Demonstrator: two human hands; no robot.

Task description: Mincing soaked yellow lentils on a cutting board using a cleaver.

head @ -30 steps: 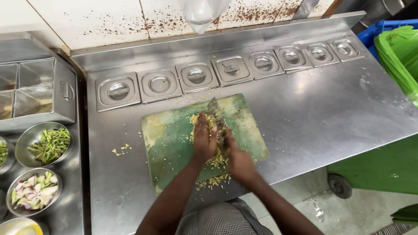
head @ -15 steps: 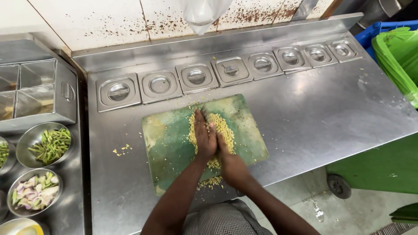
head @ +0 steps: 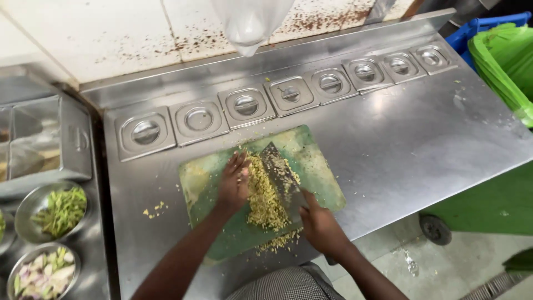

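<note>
Right hand — closed around the handle of a broad cleaver, near edge of the green cutting board; blade lies tilted over the heap, its flat face up and speckled with bits.

Left hand — open and flat, fingers together, pressed against the left flank of the minced yellow-green pile; holds nothing, just banks the pile toward the blade.

Minced pile: middle of the board, running from the far end toward the near edge, with a loose spill at the near rim. A few crumbs lie on the steel counter left of the board.

Surroundings: row of lidded steel inserts along the far side; two steel bowls at far left, one of chopped green beans, one of mixed chopped vegetables; green bin at far right.

Risks, judged from this layout:
- Left fingertips sit just beside the blade's edge; a quick scrape or chop could nick them.
- The near spill is at the board's rim — a further sweep toward the body would likely push mince off the counter to the floor.
- The board rests on smooth steel near the counter edge; a hard push may slide it.
</note>
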